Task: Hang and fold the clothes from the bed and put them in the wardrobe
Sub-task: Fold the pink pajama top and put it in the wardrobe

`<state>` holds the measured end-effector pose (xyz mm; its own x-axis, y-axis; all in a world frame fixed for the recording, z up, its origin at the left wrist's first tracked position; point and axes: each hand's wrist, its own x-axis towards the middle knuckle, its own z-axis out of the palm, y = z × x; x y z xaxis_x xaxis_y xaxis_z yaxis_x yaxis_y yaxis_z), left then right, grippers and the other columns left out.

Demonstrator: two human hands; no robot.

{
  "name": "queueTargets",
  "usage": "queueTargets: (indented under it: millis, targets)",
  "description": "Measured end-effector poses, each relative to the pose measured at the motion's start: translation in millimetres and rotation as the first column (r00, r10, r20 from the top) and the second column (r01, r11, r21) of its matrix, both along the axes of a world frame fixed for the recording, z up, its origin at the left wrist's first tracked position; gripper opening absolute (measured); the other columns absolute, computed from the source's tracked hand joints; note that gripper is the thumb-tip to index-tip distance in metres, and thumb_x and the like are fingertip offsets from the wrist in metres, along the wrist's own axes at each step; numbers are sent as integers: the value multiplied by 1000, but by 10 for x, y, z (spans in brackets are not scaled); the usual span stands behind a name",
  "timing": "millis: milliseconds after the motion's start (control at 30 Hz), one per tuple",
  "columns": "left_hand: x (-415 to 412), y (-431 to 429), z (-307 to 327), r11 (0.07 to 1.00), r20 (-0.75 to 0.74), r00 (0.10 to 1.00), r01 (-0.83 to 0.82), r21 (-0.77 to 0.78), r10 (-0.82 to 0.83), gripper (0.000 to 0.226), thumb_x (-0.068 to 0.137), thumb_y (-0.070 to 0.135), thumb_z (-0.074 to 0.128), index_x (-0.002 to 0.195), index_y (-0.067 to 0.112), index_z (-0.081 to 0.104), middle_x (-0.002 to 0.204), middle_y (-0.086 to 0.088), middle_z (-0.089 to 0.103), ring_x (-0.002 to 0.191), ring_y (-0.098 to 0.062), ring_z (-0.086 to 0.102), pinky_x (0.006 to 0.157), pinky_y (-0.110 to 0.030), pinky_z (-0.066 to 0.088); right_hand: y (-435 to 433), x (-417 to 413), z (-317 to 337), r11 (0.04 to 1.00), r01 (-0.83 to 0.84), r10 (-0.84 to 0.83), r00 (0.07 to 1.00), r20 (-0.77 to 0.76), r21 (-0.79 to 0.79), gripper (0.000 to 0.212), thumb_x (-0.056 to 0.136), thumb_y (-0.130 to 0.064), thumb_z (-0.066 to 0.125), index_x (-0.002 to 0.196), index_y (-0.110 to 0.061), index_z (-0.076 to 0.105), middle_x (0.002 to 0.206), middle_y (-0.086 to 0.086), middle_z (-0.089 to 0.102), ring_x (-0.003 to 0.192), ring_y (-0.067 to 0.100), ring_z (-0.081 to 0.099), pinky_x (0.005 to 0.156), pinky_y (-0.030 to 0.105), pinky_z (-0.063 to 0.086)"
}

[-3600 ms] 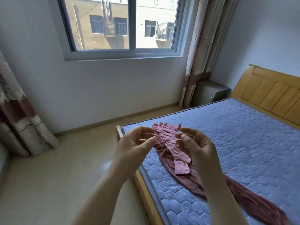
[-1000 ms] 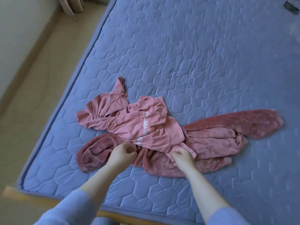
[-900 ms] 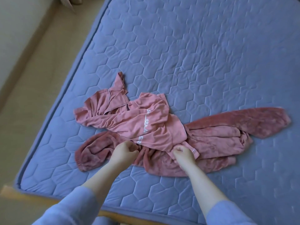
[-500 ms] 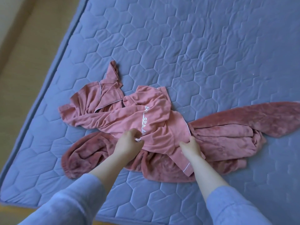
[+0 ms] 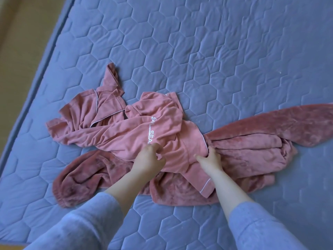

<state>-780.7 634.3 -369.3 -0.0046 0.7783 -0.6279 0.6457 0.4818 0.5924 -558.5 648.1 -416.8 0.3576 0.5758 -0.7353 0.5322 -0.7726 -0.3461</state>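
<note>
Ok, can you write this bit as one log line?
left hand: pinches smooth pink lettered top | right hand: touches its edge | under: fuzzy dark-pink fleece garment | on: blue quilted mattress

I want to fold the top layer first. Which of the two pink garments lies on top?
The smooth pink pyjama top with white piping and lettering; the fluffy darker pink fleece garment lies beneath it.

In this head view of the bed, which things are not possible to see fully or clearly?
- White lettering on the pink top: head view, partly lost in a fold and under the left hand.
- Fuzzy garment: cut off by the right edge; its middle lies under the top.
- Right hand: fingertips tucked at the top's edge, grip unclear.
- Wardrobe: out of view.
</note>
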Motion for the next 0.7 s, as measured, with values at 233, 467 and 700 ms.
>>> queueTargets:
  millis: [233,467,700]
  targets:
    - [-2,-51,20,997,2,998,67,28,-67,29,81,16,66,110,14,61,112,0,58,91,-17,59,75,-25,45,-24,-105,191,995,81,-69,981,-183,55,17,90,-22,63,77,-11,64,59,0,54,48,13,49,46,17,40]
    - [-19,-175,132,949,165,935,-308,-67,315,17,84,33,68,85,16,65,78,9,67,80,-17,67,74,-23,54,-405,-247,722,838,-330,374,927,-16,435,37,90,-17,60,59,-14,41,51,-7,37,52,7,32,51,24,30]
    - [43,116,346,872,242,845,-419,-252,476,59,71,61,73,99,10,63,93,-11,72,80,-20,72,69,-37,62,-748,-437,942,632,-674,741,670,-44,383,41,83,-15,54,55,-22,26,56,-1,32,60,22,37,56,38,30]
